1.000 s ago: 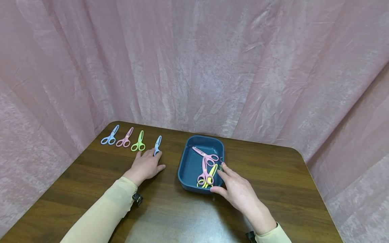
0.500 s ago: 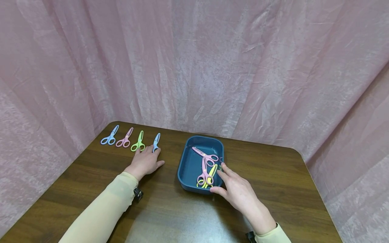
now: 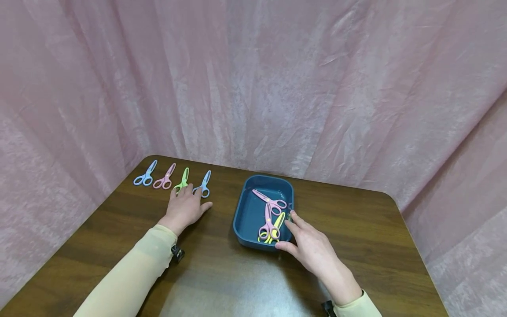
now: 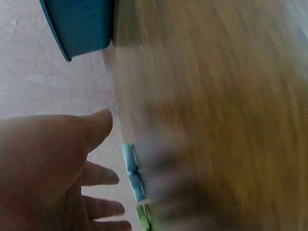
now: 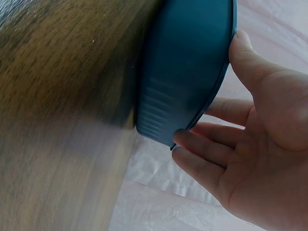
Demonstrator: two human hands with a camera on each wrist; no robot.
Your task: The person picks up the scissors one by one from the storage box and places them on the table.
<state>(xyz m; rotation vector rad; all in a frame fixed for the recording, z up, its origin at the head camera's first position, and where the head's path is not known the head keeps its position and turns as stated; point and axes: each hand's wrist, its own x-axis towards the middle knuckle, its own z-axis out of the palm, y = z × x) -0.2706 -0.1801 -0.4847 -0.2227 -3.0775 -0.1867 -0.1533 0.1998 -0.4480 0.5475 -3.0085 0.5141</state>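
My left hand (image 3: 184,209) hovers low over the left part of the table, fingers extended and holding nothing. Its fingers overlap the handles of the green scissors (image 3: 184,176) and come close to the blue scissors (image 3: 206,178) in the head view. In the left wrist view, the fingertips are apart from the blue handles (image 4: 131,159). My right hand (image 3: 310,244) rests on the dark blue bin (image 3: 242,207), thumb at the near rim and fingertips along the right rim. Inside lie pink scissors (image 3: 268,222), a second pink pair (image 3: 261,196) and yellow scissors (image 3: 280,220).
Farther left in the row lie pink scissors (image 3: 164,176) and another blue pair (image 3: 145,173). A pink curtain (image 3: 269,88) hangs behind the wooden table (image 3: 356,220). Something greenish at the bin's right wall is mostly hidden by my right fingers.
The blue scissors nearest the bin were slid slightly back into the row. My left fingers have since come off their handles and shifted left. My right hand stays at the bin; the head view tilts slightly.
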